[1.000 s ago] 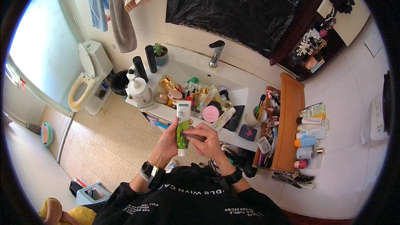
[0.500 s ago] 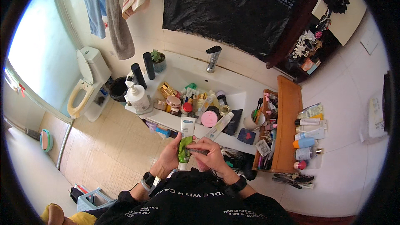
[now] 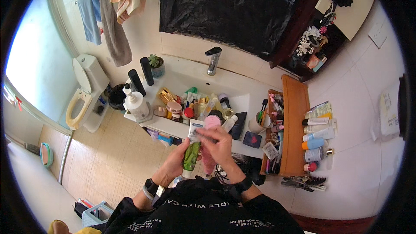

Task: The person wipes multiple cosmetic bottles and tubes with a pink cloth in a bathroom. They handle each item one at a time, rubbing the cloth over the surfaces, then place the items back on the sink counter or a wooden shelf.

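Note:
My left hand [image 3: 177, 158] is closed round a green and white squeeze tube [image 3: 191, 156], its cap end pointing down toward me. Over the tube's white upper part lies my right hand [image 3: 220, 145], its fingers bent and smeared by motion. Something dark shows under those fingers, too blurred to name. Below the right palm is a pink, fuzzy-looking cloth [image 3: 209, 158]; whether the hand holds it I cannot tell. Just past the tube, a pink round-lidded jar [image 3: 212, 121] stands among several cosmetic bottles and jars in the white sink [image 3: 173, 71].
A white pump bottle [image 3: 136, 105], two black cylinders and a potted succulent [image 3: 156, 65] stand on the sink's left. To the right are a cup of brushes [image 3: 258, 124], an open wooden box [image 3: 296, 125] and a row of tubes. The faucet [image 3: 212, 60] rises behind.
My right hand has moved up the tube from its green middle to its white upper part. More of the pink cloth shows below that hand. The whole view has shifted slightly.

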The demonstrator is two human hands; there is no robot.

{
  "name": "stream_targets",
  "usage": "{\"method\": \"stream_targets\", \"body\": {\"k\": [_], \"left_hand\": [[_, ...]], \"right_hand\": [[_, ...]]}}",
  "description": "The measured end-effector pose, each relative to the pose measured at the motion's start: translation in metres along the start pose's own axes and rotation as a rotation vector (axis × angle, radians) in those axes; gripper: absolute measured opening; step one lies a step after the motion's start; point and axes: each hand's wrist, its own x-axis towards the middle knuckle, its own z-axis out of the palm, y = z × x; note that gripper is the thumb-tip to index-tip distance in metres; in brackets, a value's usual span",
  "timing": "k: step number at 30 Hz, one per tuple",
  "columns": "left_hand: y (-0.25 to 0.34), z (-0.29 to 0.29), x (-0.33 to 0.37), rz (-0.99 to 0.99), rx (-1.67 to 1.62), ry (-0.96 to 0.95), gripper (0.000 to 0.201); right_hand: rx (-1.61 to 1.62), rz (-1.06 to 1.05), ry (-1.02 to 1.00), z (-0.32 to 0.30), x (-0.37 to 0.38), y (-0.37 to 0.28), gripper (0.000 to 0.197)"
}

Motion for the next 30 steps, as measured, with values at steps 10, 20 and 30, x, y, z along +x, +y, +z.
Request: {"method": "stream_targets", "body": {"k": [10,20,30], "left_hand": [[0.013,0.013,0.008,0.114,0.04,-0.033,0.043],[0.015,0.018,0.001,0.128,0.065,-0.018,0.043],[0.022,0.033,0.008,0.31,0.082,0.038,0.043]], "right_hand": [[0.219,0.226,0.076,0.008,0.027,-0.004,0.023],[0.352,0.178,0.206,0.005,0.024,0.008,0.024],[0.49,0.328,0.008,0.029,0.001,-0.013,0.025]]}}
